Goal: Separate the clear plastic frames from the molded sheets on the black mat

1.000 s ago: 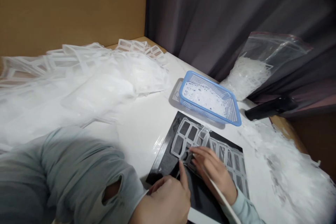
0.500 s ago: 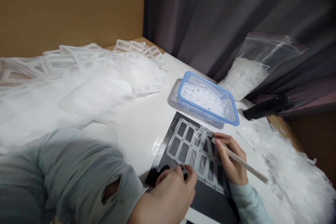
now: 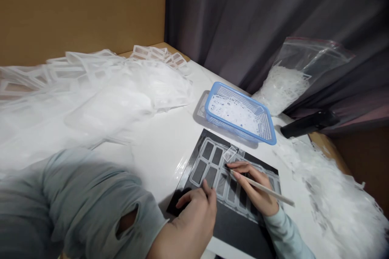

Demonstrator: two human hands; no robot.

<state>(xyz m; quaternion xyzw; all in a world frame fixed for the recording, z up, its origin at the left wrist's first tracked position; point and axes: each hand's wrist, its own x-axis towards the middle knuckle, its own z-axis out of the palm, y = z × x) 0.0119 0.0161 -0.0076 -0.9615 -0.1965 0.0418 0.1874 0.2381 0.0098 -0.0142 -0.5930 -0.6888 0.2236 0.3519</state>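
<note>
- As seen in the head view, gripping a slim whitish stick (image 3: 273,194) in the closed fingers of the right hand (image 3: 260,201), slanting from the fingertips down toward the lower right, its upper tip over the clear framed sheet (image 3: 213,165).
- Holding the left hand (image 3: 194,212) loosely open and partly curled over the near left part of the sheet, with fingers spread; whether any fingertip touches it, cannot tell.
- Laid flat on a black board (image 3: 231,226), in rows of rounded rectangular frames, the clear framed sheet, partly covered by both hands.
- Lying tilted across the sheet's far edge, just beyond the right fingertips, a small loose clear frame (image 3: 226,155).
- Set on the white desk (image 3: 152,133), just beyond the board, a blue perforated basket (image 3: 237,126) holding white cut pieces (image 3: 235,112).
- Standing beyond the basket to the right, a clear zip bag (image 3: 285,85) partly filled with whitish pieces; near it, a black cylindrical object (image 3: 304,126), lying slanted.
- Heaped along the left side, white framed sheets (image 3: 115,93), overlapping; spread along the right side, a pile of whitish translucent pieces (image 3: 346,194).
- Hanging behind, a dark grey curtain (image 3: 243,20), beside a brown panel (image 3: 82,8).
</note>
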